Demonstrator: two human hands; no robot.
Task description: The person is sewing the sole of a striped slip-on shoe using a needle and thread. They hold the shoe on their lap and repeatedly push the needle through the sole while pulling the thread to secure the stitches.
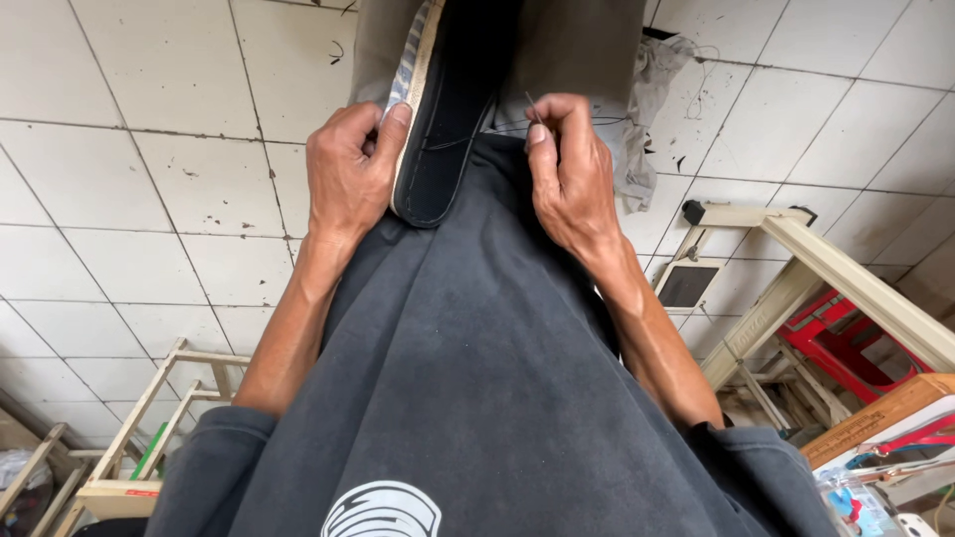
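My left hand (350, 169) grips the rim of a dark shoe (453, 109) with a pale sole edge, held on my lap over grey trousers. My right hand (567, 164) pinches a thin needle (534, 107) between thumb and forefinger, just right of the shoe's heel end. A dark thread (453, 142) runs from the shoe's inside towards that hand. My dark grey shirt (468, 378) fills the lower middle of the view and hides the lap below the shoe.
White tiled floor (149, 189) lies all around. A crumpled grey cloth (652, 109) hangs at the right of my knee. A wooden frame (816, 268) and a red plastic stool (846, 333) stand at the right; wooden racks (149, 418) at lower left.
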